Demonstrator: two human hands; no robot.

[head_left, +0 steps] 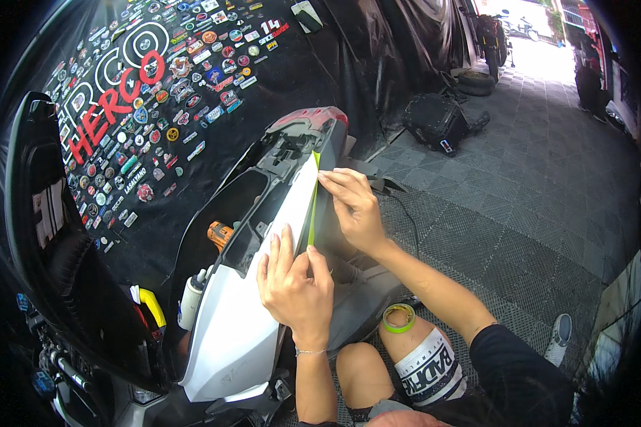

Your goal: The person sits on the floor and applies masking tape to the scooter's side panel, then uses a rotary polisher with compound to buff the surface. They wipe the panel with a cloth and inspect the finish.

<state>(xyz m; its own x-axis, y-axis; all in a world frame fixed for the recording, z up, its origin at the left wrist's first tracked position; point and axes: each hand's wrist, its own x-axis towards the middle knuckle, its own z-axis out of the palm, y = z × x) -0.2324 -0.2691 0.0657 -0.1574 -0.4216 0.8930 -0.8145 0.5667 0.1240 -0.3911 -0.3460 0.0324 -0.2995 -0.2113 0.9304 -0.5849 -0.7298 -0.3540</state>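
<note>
A white body panel (238,341) runs along the side of a partly stripped scooter. Down the panel's right edge lies a narrow strip of yellow-green masking tape (313,217). My right hand (354,210) has its thumb and forefinger closed on the tape's upper part, near the panel's narrow far end. Resting on the panel lower down, my left hand (297,285) has its fingers stretched out, and its thumb tip touches the tape's lower end. A roll of yellow-green tape (399,319) sits on my right knee.
The raised black seat (57,235) stands at left. Inside the scooter's frame are an orange tool (219,233) and a white bottle (191,300). A black case (434,121) and a tire (475,82) lie on the grey tiled floor (520,192). A sticker-covered black sheet (157,92) hangs behind.
</note>
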